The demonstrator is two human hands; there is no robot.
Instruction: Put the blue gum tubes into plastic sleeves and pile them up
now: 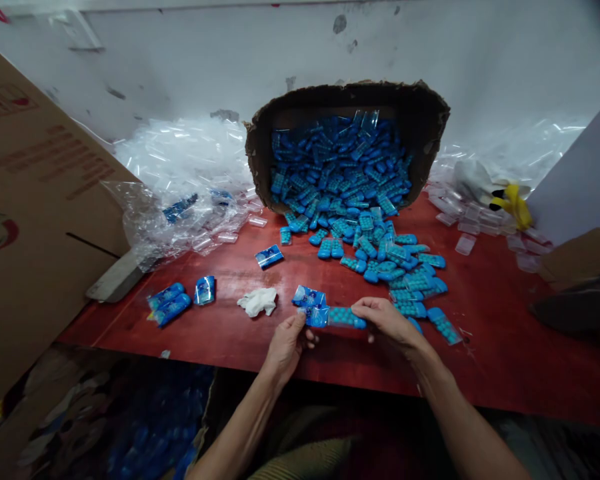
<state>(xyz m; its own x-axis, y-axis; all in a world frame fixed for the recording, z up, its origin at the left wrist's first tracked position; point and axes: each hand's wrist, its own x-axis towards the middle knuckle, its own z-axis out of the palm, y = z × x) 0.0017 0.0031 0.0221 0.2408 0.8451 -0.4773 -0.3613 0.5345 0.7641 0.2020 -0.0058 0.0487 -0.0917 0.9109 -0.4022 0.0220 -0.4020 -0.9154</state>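
Note:
My left hand [285, 345] pinches a small printed blue sleeve [317, 316] between thumb and fingers. At the sleeve's right end sits a clear pack of teal pellets with a blue end [344, 317]; I cannot tell how far it goes inside. My right hand [385, 321] grips that pack by its blue end. Just behind the sleeve lies another printed blue piece [309, 295]. A crumpled white tissue [258, 302] rests left of my hands. Similar teal packs [405, 293] are heaped beyond my right hand.
A torn cardboard box [433, 143] on its side spills packs over the red table [260, 343]. Blue printed packs [173, 310] lie at left. Clear plastic pieces [180, 153] pile behind, near a large carton [40, 200]. A yellow item [517, 207] sits at right.

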